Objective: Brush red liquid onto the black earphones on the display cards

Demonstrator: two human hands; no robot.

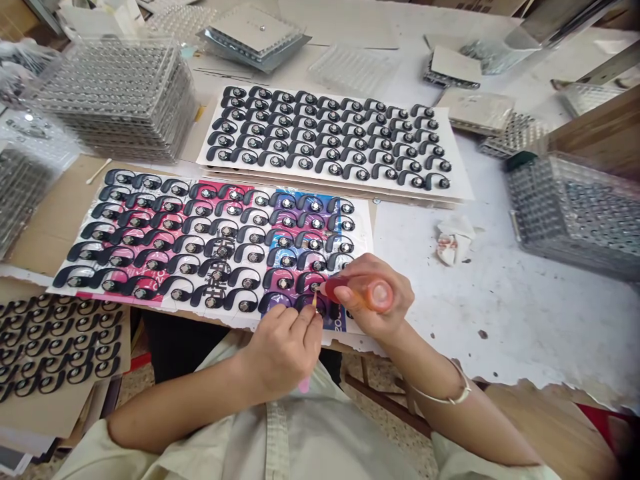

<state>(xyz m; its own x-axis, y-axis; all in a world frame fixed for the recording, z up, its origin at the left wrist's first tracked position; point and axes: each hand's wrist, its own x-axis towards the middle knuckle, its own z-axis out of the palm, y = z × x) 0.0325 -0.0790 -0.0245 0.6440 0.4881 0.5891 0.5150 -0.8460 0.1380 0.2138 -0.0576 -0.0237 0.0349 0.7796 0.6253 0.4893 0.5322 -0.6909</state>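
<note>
My right hand (383,307) is wrapped round a small orange-red squeeze bottle (357,291), tilted so that its nozzle meets one of the black hooked parts near the front right of the board. Pinched in my left hand (287,343) is a thin stick with a pink end (304,385), its pale tip close to the nozzle. Rows of black hooked parts with round metallic centres (187,268) lie on a board covered with colourful printed sheets (363,233). My left fingers cover some parts in the front row.
Behind it lies a white board (457,143) with more rows of black parts. Stacked clear trays (115,93) stand at the back left, more trays (575,207) at right. A stained tissue (454,240) and a cotton swab (99,171) lie on the table. Another loaded board (60,347) sits lower left.
</note>
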